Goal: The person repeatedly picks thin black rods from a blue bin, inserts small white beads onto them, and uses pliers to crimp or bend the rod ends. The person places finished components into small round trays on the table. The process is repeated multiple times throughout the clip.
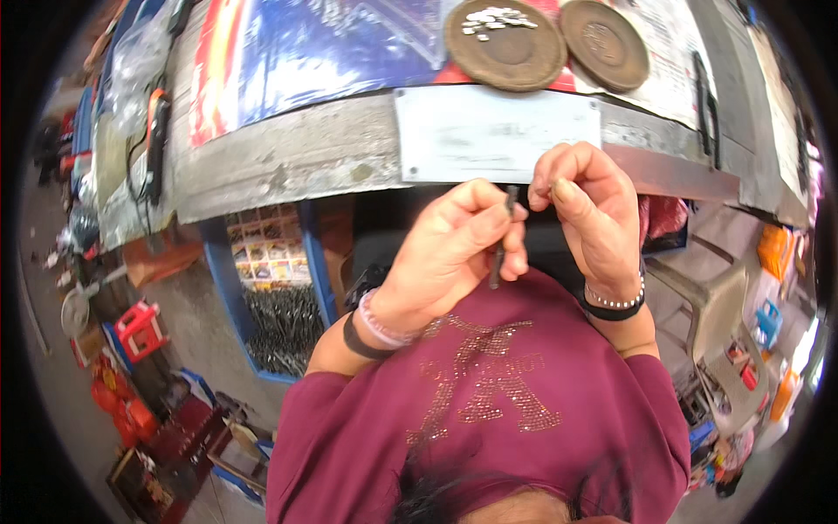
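Above my lap, in front of the bench edge, my left hand (pixel 454 244) is closed around a thin dark rod-shaped piece (pixel 497 269). The rod stands nearly upright between the thumb and fingers, its lower end sticking out below them. Just to the right, my right hand (pixel 598 214) is raised with thumb and fingertips pinched together close to the rod's top. Whatever is in that pinch is too small to make out. Beyond the hands, a brown round dish (pixel 476 72) on the bench carries small white pieces (pixel 499 19). Beside it sits a second brown dish (pixel 630 57).
A pale rectangular plate (pixel 489 144) lies at the front of the worn bench (pixel 305 153). An orange-and-black hand tool (pixel 156 140) is at the left, slim black tools (pixel 705 109) at the right. Below left stands a blue-framed container (pixel 315 262) of dark thin pieces (pixel 284 327).
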